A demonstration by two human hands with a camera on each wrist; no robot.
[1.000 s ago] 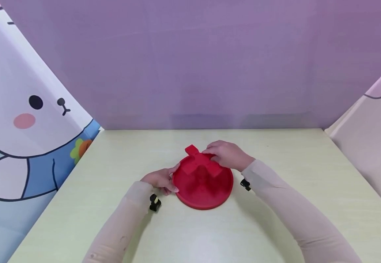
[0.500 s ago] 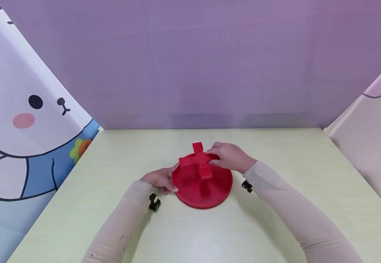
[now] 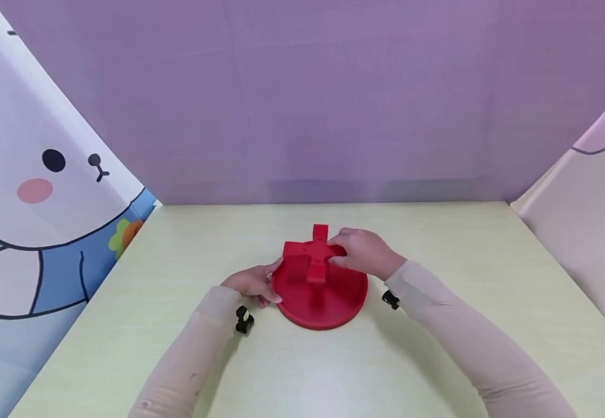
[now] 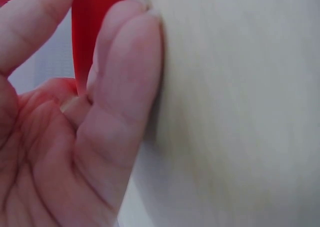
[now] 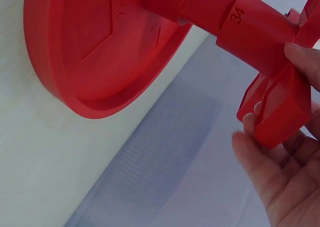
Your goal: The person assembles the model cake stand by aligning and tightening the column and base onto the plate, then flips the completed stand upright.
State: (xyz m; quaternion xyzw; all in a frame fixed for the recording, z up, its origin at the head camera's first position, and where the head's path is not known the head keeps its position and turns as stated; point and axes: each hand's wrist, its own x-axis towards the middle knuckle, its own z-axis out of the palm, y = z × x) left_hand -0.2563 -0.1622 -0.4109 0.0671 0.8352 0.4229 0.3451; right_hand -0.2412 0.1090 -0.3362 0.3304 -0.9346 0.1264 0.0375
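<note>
Red base [image 3: 328,307]: sitting flat on the table [image 3: 125,325], near the middle, round, raised rim showing in the right wrist view.
Post [image 5: 207,9]: standing on the base, red, made of stepped sections, upper one carrying a "34".
Red cross top [image 3: 317,252]: sitting at the upper end of the post, above the base's far half. One arm is pointing away from the person, one toward, one left; right one is partly hiding behind the hand.
Left hand [image 3: 252,285]: gripping the base's rim at its left edge, thumb and fingers curving round it, lower fingers lying close to the table.
Right hand [image 3: 367,252]: pinching the cross top's right arm between thumb and fingers, staying clear of the base.
Seating of top on post: can't tell if fully home.
Sleeves [image 3: 464,325]: covering both forearms, pale, a small black device [image 3: 244,320] showing at each wrist.
Backdrop [image 3: 302,104]: hanging behind the table, purple; cartoon sheet [image 3: 72,191] is covering the left side.
</note>
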